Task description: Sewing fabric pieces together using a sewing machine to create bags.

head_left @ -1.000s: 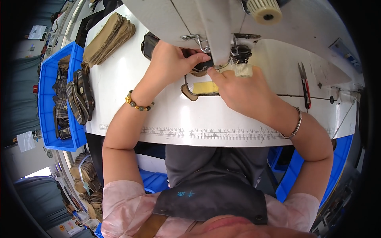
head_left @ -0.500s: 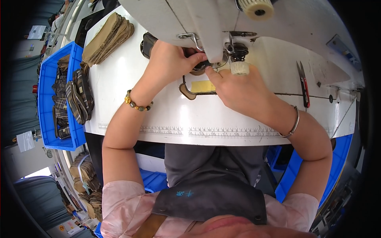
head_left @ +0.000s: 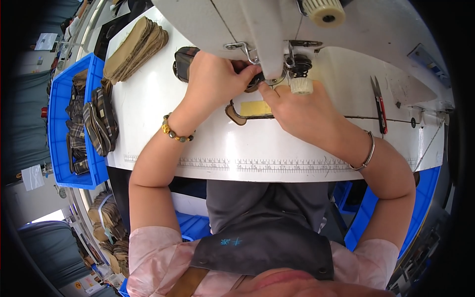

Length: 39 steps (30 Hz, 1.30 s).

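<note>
Under the head of a white sewing machine, a dark plaid fabric pouch piece lies mostly behind my left hand. Its dark edge comes out at the needle area, pinched between my left thumb and fingers. My right hand comes in from the other side, with its index fingertip pressed to the same edge. A cream tension knob hides part of my right fingers. Just below, a brown-and-black trimmed piece shows beside a yellow strip on the table.
A stack of tan fabric pieces sits at the far left. Beside the table, a blue crate holds plaid pouches. Red-handled snips lie on the right. A printed ruler runs along the white tabletop's near edge.
The view has shifted slightly. My left hand has moved a little with the pouch piece, and more of its plaid shows. My right hand stays almost in place at the needle area.
</note>
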Each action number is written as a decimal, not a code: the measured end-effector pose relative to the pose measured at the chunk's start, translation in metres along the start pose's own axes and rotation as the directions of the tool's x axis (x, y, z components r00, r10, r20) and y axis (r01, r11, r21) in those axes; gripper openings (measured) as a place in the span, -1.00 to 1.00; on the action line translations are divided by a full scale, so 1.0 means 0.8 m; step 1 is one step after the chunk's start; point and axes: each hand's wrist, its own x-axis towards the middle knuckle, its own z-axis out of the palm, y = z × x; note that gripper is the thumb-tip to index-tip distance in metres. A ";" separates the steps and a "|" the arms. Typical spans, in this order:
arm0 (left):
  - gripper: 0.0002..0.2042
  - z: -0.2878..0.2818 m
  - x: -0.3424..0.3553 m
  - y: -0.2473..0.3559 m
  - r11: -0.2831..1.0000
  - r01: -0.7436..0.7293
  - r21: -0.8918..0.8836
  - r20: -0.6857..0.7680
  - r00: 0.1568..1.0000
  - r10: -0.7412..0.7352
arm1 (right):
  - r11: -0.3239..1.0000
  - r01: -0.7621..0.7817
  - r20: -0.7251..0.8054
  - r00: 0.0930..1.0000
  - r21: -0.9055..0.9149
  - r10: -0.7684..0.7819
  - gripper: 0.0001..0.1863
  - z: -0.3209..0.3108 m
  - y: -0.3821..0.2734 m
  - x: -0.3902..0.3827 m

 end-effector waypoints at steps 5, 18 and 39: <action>-0.86 0.000 -0.003 0.002 1.000 0.014 -0.011 -0.008 1.000 -0.014 | 0.999 0.014 -0.024 1.000 0.048 -0.013 -0.80 0.001 -0.005 -0.003; -0.83 -0.003 -0.002 0.008 0.995 0.103 -0.009 0.047 0.994 -0.102 | 0.995 -0.011 -0.019 1.000 0.103 0.013 -0.83 0.002 -0.003 -0.002; -0.85 -0.009 -0.021 0.005 0.950 -0.135 0.280 -0.052 0.987 0.155 | 0.994 -0.015 0.010 1.000 0.105 0.014 -0.85 -0.008 -0.005 -0.001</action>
